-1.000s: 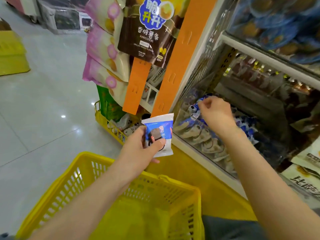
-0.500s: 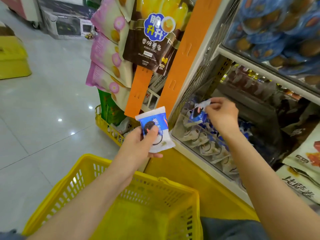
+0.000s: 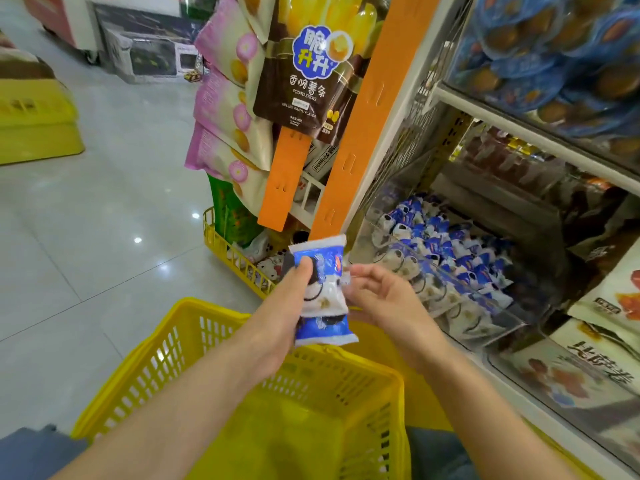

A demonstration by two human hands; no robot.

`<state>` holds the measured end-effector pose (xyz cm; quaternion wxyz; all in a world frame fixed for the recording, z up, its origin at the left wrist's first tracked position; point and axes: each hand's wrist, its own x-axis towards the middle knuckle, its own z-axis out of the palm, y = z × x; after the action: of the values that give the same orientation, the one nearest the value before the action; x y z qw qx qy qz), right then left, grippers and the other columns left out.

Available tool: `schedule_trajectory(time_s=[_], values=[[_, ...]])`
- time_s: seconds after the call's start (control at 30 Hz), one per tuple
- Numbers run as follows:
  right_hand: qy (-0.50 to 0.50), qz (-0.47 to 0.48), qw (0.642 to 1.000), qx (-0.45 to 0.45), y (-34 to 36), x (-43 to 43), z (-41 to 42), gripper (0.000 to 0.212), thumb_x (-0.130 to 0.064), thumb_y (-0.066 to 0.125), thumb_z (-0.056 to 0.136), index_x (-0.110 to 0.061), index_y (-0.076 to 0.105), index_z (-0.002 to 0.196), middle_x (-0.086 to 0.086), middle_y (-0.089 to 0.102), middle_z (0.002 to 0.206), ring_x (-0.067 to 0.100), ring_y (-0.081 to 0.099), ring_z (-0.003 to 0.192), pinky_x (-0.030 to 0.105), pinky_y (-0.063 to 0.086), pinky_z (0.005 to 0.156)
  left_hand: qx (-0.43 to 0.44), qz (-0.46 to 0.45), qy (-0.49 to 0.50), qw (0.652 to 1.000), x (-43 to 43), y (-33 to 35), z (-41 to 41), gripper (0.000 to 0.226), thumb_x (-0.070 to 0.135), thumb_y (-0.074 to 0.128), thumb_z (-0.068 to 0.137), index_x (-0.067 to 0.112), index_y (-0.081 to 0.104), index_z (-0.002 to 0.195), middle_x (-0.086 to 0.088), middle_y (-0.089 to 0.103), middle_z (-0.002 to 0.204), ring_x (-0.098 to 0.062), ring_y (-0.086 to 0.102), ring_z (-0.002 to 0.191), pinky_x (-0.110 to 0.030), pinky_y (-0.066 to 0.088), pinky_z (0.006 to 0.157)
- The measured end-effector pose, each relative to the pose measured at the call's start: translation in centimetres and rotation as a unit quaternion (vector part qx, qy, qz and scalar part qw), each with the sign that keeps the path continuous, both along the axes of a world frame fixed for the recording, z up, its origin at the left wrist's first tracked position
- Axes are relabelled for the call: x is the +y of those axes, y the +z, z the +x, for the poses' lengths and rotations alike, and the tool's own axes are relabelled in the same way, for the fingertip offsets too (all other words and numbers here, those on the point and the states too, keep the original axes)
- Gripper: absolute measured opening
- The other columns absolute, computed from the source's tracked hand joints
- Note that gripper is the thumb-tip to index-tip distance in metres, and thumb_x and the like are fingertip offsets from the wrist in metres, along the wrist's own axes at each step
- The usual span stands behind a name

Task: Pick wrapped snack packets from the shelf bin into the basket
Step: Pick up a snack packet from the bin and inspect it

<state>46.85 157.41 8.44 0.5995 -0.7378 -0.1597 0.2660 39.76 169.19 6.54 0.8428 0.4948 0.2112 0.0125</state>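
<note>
While both hands meet above the yellow basket (image 3: 156, 368), two stacked packets (image 3: 322, 271) hang between them, not in it.

The left hand (image 3: 291, 313) grips the stacked packets, thumb pressed on the blue-and-white top one, the second poking out blue below the palm; the right hand (image 3: 384, 299), fingers curled, pinches a crimped edge at the pair's right side, though I cannot tell which packet's edge it is. Just right of the hands, the clear shelf bin (image 3: 485, 327) holds a heap of the same blue-and-white packets (image 3: 446, 251), piled against its front wall. On the shelf above (image 3: 519, 129) sit round blue-wrapped snacks (image 3: 554, 71). At the shelf's foot a low yellow wire tray (image 3: 225, 254) carries small packaged goods — too blurred to name.
</note>
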Motion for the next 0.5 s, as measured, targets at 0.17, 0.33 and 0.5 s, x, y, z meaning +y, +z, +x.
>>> schedule_trajectory(time_s=[0.17,0.33,0.5], values=[[0.030,-0.042,0.998,0.019,-2.2,-0.1,0.0,0.036,-0.040,0.039,0.094,-0.017,0.066,0.095,0.000,0.071,0.087,0.004,0.065,0.073,0.019,0.055,0.067,0.073,0.211,-0.039,0.974,-0.1,-0.1,0.2,0.037,0.039,0.034,0.098,0.013,0.051,0.118,-0.012,0.062,0.118,-0.026,0.061,0.106,-0.042,0.046,0.097],[0.000,-0.051,0.998,-0.046,-2.4,-0.2,0.9,0.016,-0.028,0.062,0.085,-0.015,0.070,0.081,-0.004,0.072,0.073,0.000,0.060,0.066,0.016,0.050,0.066,0.076,0.185,-0.083,0.976,0.0,-0.4,0.6,0.035,0.042,0.037,0.096,0.020,0.054,0.116,-0.005,0.066,0.113,-0.019,0.063,0.101,-0.033,0.050,0.089],[-0.109,0.014,0.991,-0.070,-1.2,-1.3,2.2,0.009,-0.023,0.064,0.084,-0.016,0.068,0.081,-0.005,0.071,0.071,0.002,0.063,0.063,0.013,0.050,0.055,0.049,0.122,-0.081,0.988,0.1,-1.3,0.9,0.025,0.041,0.051,0.090,0.023,0.054,0.107,-0.005,0.068,0.105,-0.018,0.068,0.092,-0.033,0.054,0.084]])
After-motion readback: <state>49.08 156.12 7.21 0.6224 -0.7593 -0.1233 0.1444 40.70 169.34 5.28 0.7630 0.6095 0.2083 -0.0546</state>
